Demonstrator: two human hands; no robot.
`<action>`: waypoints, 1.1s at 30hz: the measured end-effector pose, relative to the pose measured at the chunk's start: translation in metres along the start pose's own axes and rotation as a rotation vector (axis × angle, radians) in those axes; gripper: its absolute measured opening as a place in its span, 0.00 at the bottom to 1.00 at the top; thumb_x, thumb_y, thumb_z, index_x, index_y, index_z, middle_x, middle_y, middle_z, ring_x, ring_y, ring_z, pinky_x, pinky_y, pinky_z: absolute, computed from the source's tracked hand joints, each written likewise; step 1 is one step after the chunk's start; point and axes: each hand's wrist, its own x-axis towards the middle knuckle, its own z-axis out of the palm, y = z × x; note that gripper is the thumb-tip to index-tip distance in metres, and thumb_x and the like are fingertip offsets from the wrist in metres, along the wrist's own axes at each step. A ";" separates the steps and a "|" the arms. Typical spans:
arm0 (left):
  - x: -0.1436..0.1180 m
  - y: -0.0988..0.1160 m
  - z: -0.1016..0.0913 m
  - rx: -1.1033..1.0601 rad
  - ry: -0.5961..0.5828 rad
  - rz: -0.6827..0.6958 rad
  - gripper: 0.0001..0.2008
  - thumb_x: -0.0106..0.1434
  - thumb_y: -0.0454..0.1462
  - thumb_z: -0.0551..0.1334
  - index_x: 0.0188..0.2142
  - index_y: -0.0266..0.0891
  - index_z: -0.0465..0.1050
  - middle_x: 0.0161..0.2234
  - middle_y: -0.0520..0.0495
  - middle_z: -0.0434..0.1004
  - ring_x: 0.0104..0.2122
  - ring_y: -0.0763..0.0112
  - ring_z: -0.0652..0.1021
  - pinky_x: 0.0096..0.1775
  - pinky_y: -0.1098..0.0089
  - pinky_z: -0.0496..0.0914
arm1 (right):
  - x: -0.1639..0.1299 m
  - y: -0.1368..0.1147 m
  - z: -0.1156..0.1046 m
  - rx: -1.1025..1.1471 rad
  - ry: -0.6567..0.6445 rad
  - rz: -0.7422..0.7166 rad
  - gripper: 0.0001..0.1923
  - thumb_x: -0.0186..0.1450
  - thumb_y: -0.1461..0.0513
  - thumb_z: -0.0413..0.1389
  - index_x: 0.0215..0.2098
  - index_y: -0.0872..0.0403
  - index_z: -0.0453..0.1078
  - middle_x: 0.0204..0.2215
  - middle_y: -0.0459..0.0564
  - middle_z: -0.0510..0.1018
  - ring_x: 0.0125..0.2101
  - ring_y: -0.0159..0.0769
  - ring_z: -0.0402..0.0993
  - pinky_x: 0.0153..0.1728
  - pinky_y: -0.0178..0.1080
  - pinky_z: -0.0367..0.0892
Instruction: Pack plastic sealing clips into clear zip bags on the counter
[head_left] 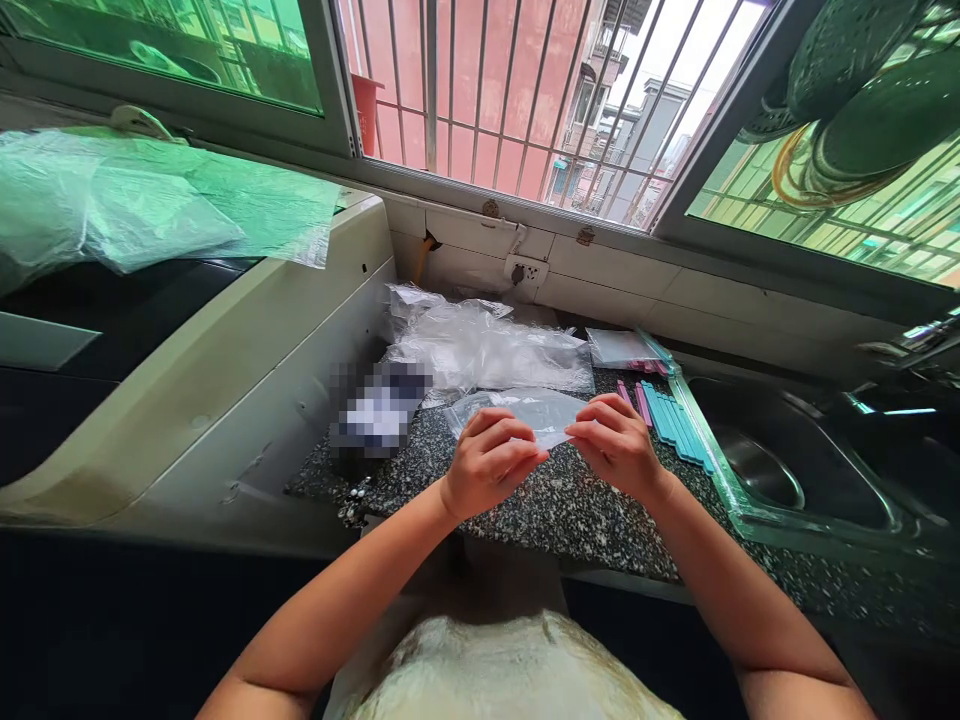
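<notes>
A clear plastic bag [551,413] is stretched between my two hands, above the speckled countertop [570,520]. My left hand [495,460] pinches its near left edge, fingers pressed together. On the other side my right hand [616,442] grips the right corner between thumb and fingers. Just behind lies a heap of clear plastic bags [487,345]. To the right of my right hand, a row of teal strips [675,425] lies beside a few pink strips [642,402]. Whether anything is inside the held bag, I cannot make out.
A steel sink [795,460] with a teal-tinted rim is on the right. A flat clear packet [619,348] lies near its back corner. A blurred-out object [381,410] stands left. Plastic sheets [150,200] cover the white appliance [300,340]. A wall socket [527,271] sits under the barred window.
</notes>
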 end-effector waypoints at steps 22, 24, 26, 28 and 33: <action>0.000 0.000 -0.001 -0.003 -0.005 -0.001 0.05 0.54 0.32 0.64 0.29 0.39 0.67 0.28 0.52 0.75 0.32 0.73 0.71 0.38 0.68 0.68 | 0.013 -0.011 0.000 0.077 -0.004 -0.057 0.02 0.60 0.65 0.54 0.31 0.51 0.68 0.25 0.46 0.72 0.31 0.33 0.64 0.34 0.38 0.64; -0.001 0.000 0.000 -0.008 0.000 -0.012 0.07 0.54 0.33 0.64 0.30 0.39 0.66 0.28 0.51 0.75 0.32 0.73 0.71 0.39 0.68 0.68 | 0.013 -0.011 -0.001 0.079 0.005 -0.059 0.02 0.60 0.65 0.54 0.31 0.51 0.68 0.25 0.46 0.72 0.31 0.33 0.63 0.34 0.38 0.64; -0.002 -0.001 0.001 0.000 0.008 -0.035 0.10 0.53 0.35 0.65 0.33 0.39 0.65 0.28 0.51 0.75 0.32 0.71 0.71 0.39 0.66 0.68 | 0.013 -0.011 -0.002 0.079 0.015 -0.048 0.03 0.60 0.65 0.54 0.30 0.51 0.69 0.25 0.46 0.72 0.30 0.33 0.63 0.34 0.38 0.65; -0.003 -0.002 0.001 0.030 0.000 -0.049 0.13 0.52 0.36 0.66 0.36 0.39 0.66 0.28 0.50 0.75 0.33 0.70 0.71 0.39 0.65 0.68 | 0.013 -0.010 -0.003 0.082 0.023 -0.039 0.03 0.60 0.65 0.54 0.30 0.51 0.69 0.26 0.46 0.72 0.30 0.33 0.64 0.34 0.38 0.65; -0.001 -0.003 -0.001 0.095 -0.046 -0.017 0.06 0.54 0.33 0.63 0.34 0.41 0.70 0.28 0.50 0.74 0.35 0.69 0.70 0.39 0.66 0.66 | 0.012 -0.008 -0.003 0.096 0.038 -0.056 0.03 0.59 0.66 0.55 0.31 0.52 0.69 0.26 0.47 0.72 0.30 0.33 0.64 0.33 0.39 0.65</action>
